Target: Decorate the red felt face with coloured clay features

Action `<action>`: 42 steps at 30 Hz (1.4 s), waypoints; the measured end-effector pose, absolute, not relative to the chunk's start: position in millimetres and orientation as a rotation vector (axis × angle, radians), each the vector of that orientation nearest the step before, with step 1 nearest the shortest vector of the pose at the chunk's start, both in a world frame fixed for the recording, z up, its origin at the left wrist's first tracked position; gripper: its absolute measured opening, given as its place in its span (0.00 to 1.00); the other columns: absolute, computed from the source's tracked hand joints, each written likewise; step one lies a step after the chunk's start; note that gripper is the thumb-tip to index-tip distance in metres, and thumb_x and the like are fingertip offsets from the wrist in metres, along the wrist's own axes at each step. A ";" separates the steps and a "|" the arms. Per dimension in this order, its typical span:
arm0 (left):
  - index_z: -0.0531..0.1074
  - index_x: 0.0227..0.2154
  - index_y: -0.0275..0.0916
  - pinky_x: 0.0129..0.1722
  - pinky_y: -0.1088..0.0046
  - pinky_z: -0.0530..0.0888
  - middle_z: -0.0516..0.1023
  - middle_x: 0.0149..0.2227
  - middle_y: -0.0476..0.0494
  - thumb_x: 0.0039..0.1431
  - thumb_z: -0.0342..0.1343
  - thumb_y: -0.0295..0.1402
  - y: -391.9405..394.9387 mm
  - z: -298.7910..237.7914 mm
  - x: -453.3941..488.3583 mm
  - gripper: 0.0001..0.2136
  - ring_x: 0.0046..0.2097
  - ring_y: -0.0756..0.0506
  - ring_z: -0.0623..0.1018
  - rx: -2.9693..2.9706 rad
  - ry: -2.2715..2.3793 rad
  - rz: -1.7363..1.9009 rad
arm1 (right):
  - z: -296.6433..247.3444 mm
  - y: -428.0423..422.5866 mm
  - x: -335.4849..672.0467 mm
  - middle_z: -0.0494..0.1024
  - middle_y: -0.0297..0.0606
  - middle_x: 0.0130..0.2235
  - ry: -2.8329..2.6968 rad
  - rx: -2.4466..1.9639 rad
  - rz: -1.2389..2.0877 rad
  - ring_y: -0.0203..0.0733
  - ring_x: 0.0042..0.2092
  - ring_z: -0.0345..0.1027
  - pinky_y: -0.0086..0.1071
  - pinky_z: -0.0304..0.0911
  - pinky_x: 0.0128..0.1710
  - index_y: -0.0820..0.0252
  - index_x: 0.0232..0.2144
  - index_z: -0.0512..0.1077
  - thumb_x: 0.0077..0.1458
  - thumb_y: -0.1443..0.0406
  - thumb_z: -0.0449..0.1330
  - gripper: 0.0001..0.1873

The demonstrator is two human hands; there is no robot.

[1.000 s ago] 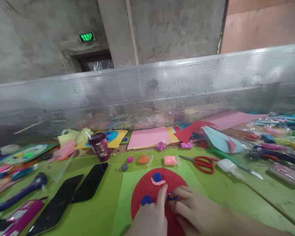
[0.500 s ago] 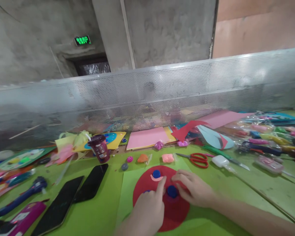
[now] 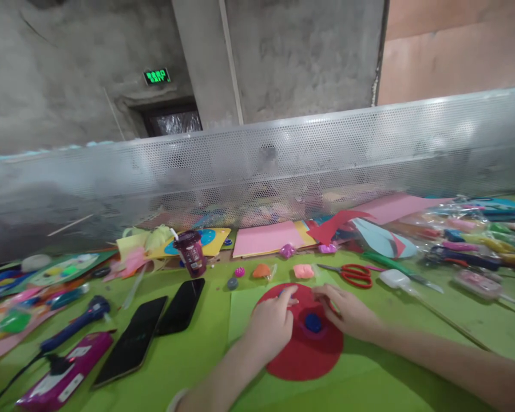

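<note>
A round red disc [image 3: 302,360], apparently paper or felt, lies on a light green sheet [image 3: 242,306]. A blue round piece [image 3: 313,322] sits right of its middle, with a purple curved strip [image 3: 311,336] below it. My left hand [image 3: 271,321] rests over the disc's upper left, index finger stretched out, the other fingers partly hidden. Beneath that hand a second blue piece [image 3: 282,293] barely shows. My right hand [image 3: 347,309] touches the disc's upper right edge, fingers bent and apart, with nothing visible in them.
Orange clay [image 3: 261,271], pink clay [image 3: 303,271] and red-handled scissors [image 3: 355,276] lie beyond the disc. Two black phones [image 3: 182,306] and a magenta power strip [image 3: 66,372] are at left. A drink cup [image 3: 191,254] stands behind them. A perforated metal panel [image 3: 240,171] closes off the back.
My left hand has moved up over the disc's upper left, covering the pink curved strip and most of the blue piece there. My right hand stays by the upper right edge. The view has shifted slightly.
</note>
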State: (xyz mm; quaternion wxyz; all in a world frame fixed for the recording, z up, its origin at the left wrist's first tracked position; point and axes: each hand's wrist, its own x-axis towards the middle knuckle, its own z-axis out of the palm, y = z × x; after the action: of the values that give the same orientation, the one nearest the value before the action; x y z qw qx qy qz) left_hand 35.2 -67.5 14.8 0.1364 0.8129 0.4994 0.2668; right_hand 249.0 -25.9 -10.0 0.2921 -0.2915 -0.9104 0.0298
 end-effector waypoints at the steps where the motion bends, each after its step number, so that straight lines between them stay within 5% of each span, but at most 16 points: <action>1: 0.62 0.52 0.39 0.43 0.70 0.72 0.78 0.43 0.47 0.53 0.41 0.23 -64.5 14.9 32.1 0.22 0.44 0.46 0.77 2.350 1.443 0.844 | -9.0 -24.0 248.6 0.73 0.46 0.37 -2.451 -0.760 0.077 0.45 0.39 0.68 0.37 0.65 0.37 0.62 0.45 0.61 0.54 0.72 0.45 0.15; 6: 0.59 0.53 0.43 0.41 0.70 0.71 0.77 0.44 0.49 0.56 0.41 0.24 -44.1 15.2 9.0 0.21 0.39 0.48 0.77 2.346 1.483 1.041 | -0.1 -3.4 234.3 0.72 0.48 0.42 -2.538 -0.719 0.089 0.49 0.46 0.64 0.44 0.60 0.47 0.62 0.41 0.67 0.54 0.70 0.49 0.12; 10: 0.60 0.50 0.41 0.41 0.73 0.70 0.78 0.42 0.49 0.55 0.42 0.22 -25.0 9.3 -3.9 0.20 0.39 0.50 0.77 2.317 1.541 1.110 | 1.2 11.0 215.3 0.73 0.43 0.37 -2.499 -0.767 0.161 0.46 0.42 0.66 0.40 0.63 0.43 0.59 0.35 0.68 0.53 0.69 0.51 0.08; 14: 0.65 0.46 0.38 0.43 0.72 0.69 0.79 0.38 0.47 0.53 0.41 0.20 -13.2 1.9 -3.3 0.18 0.41 0.49 0.76 2.288 1.646 1.088 | -3.9 9.2 207.6 0.74 0.39 0.37 -2.391 -0.773 0.233 0.43 0.41 0.67 0.37 0.64 0.42 0.58 0.46 0.62 0.47 0.75 0.48 0.22; 18: 0.70 0.44 0.36 0.46 0.67 0.68 0.80 0.35 0.44 0.46 0.45 0.18 -13.4 -3.7 1.6 0.21 0.42 0.44 0.74 2.318 1.727 0.958 | -7.3 2.4 211.5 0.74 0.38 0.38 -2.356 -0.699 0.275 0.42 0.43 0.67 0.37 0.64 0.44 0.57 0.38 0.63 0.41 0.77 0.46 0.21; 23: 0.63 0.54 0.36 0.56 0.65 0.59 0.79 0.37 0.44 0.45 0.45 0.18 -27.4 -1.0 8.6 0.29 0.45 0.46 0.74 2.356 1.756 0.805 | -6.3 -1.7 211.0 0.73 0.38 0.37 -2.360 -0.657 0.329 0.42 0.42 0.67 0.36 0.65 0.41 0.56 0.36 0.63 0.39 0.77 0.46 0.20; 34: 0.43 0.61 0.24 0.60 0.62 0.52 0.68 0.54 0.30 0.48 0.44 0.23 -57.0 7.6 29.5 0.35 0.56 0.42 0.66 2.414 1.798 0.372 | -5.5 0.2 210.9 0.72 0.40 0.37 -2.348 -0.639 0.272 0.43 0.40 0.67 0.36 0.64 0.37 0.57 0.36 0.62 0.43 0.77 0.46 0.18; 42: 0.43 0.61 0.24 0.55 0.60 0.59 0.72 0.51 0.33 0.49 0.44 0.29 -59.4 11.9 27.3 0.35 0.50 0.38 0.69 2.314 1.779 0.421 | -3.4 -3.7 208.7 0.69 0.39 0.31 -2.376 -0.561 0.270 0.44 0.34 0.63 0.35 0.62 0.32 0.57 0.31 0.61 0.39 0.74 0.47 0.14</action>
State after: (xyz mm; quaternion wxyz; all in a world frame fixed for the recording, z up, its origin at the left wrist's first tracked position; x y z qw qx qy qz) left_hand 27.3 -59.4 11.9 0.0962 0.7811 0.6003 0.1420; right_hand 208.7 -3.7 -3.4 0.3362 -0.2150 -0.9111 0.1035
